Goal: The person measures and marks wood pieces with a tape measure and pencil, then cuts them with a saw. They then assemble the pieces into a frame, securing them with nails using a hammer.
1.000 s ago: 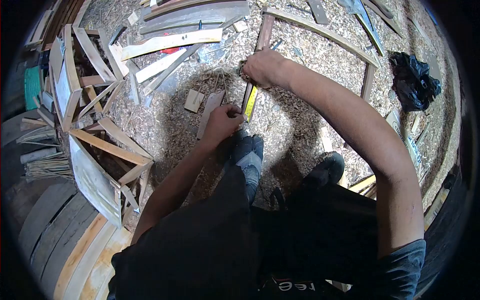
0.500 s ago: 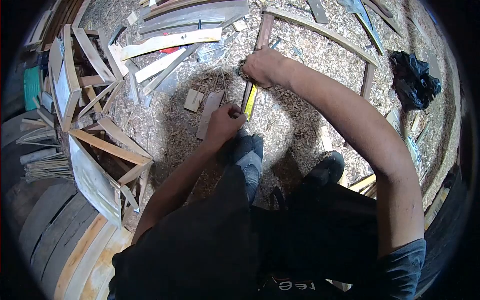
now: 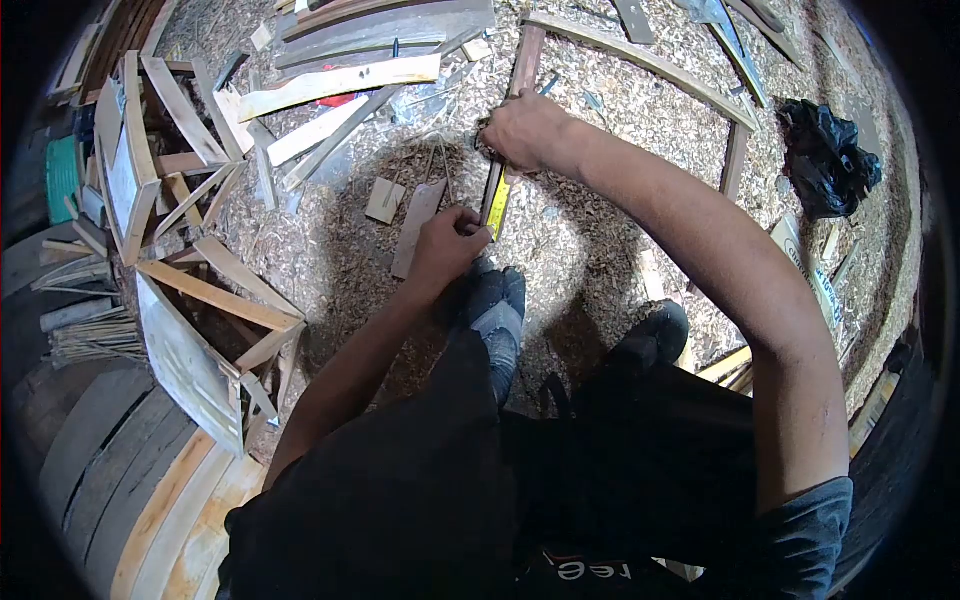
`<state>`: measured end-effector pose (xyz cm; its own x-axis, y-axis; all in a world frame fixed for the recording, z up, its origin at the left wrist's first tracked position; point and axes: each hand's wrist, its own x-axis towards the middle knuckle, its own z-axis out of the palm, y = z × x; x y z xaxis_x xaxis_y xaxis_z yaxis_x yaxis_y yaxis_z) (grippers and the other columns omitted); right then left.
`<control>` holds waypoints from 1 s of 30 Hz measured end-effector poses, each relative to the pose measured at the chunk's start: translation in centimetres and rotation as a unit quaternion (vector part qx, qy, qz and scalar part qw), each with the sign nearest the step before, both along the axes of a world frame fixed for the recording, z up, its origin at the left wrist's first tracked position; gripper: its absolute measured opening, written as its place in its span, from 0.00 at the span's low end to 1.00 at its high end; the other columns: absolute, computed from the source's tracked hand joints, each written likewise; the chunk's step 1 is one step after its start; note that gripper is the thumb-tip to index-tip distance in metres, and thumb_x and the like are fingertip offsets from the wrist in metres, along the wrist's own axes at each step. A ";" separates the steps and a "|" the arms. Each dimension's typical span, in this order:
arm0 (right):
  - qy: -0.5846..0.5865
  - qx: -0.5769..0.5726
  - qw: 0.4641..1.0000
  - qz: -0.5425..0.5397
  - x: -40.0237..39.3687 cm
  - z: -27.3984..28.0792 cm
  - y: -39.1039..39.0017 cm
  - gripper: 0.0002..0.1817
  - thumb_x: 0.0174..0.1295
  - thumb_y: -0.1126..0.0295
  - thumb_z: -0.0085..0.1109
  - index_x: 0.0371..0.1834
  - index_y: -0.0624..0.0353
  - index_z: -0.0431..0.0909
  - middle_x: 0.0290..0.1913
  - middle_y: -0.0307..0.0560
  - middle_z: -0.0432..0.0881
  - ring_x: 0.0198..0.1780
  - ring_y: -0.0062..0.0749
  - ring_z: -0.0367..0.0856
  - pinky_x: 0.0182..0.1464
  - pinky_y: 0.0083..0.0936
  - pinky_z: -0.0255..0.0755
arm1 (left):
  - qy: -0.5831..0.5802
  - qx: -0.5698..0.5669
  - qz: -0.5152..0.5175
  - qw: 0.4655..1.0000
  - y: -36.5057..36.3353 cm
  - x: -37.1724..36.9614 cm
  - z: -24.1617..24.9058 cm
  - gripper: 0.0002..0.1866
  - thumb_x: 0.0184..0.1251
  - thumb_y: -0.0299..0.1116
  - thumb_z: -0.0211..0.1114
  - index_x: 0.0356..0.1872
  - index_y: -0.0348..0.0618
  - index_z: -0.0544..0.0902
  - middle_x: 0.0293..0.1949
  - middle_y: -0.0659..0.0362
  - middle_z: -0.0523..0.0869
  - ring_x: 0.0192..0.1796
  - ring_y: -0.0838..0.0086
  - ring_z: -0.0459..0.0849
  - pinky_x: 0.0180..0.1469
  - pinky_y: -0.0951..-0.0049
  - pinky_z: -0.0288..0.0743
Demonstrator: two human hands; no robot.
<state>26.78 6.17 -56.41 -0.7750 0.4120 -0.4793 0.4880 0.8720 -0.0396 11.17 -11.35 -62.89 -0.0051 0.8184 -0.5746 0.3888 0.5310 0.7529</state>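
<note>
A yellow tape measure blade (image 3: 498, 208) lies along a narrow dark wooden strip (image 3: 527, 62) between my hands. My left hand (image 3: 451, 243) pinches the near end of the blade, by the toe of my left shoe. Farther up the strip, my right hand (image 3: 521, 130) is closed around something dark, mostly hidden under the fingers. A flat reddish board (image 3: 415, 229) and a small square wood piece (image 3: 385, 200) rest on the shavings left of the blade.
Wooden frames (image 3: 222, 290) stand on the left. Planks (image 3: 340, 84) lie at the top, and a long wooden strip (image 3: 640, 62) runs toward the upper right. A black plastic bag (image 3: 828, 160) sits at the right. Wood shavings cover the floor.
The visible stretch of yellow blade is slightly shorter, and my right hand has shifted very slightly left. My left hand stays in nearly the same place.
</note>
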 end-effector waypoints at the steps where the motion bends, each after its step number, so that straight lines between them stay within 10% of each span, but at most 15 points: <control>1: -0.003 -0.002 1.000 -0.011 -0.1 0.0 0.0 0.16 0.59 0.58 0.72 0.45 0.55 0.88 0.44 0.45 0.90 0.50 0.40 0.90 0.50 0.39 0.80 | -0.006 -0.001 0.002 1.000 0.0 0.0 0.0 0.13 0.63 0.33 0.72 0.43 0.33 0.84 0.31 0.60 0.87 0.31 0.81 0.82 0.35 0.75 0.78; 30: 0.097 -0.114 0.984 -0.100 3.3 1.9 0.1 0.14 0.59 0.62 0.65 0.42 0.59 0.85 0.40 0.56 0.88 0.47 0.53 0.88 0.48 0.46 0.82 | 0.067 0.163 0.017 0.984 -0.4 -0.5 1.8 0.09 0.71 0.33 0.68 0.43 0.36 0.88 0.25 0.65 0.82 0.27 0.83 0.76 0.32 0.77 0.73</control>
<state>30.04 6.30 -54.54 -0.7757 0.4639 -0.4279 0.6124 0.7171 -0.3328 10.65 -11.79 -61.09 -0.0932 0.9571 -0.2744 0.4834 0.2845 0.8279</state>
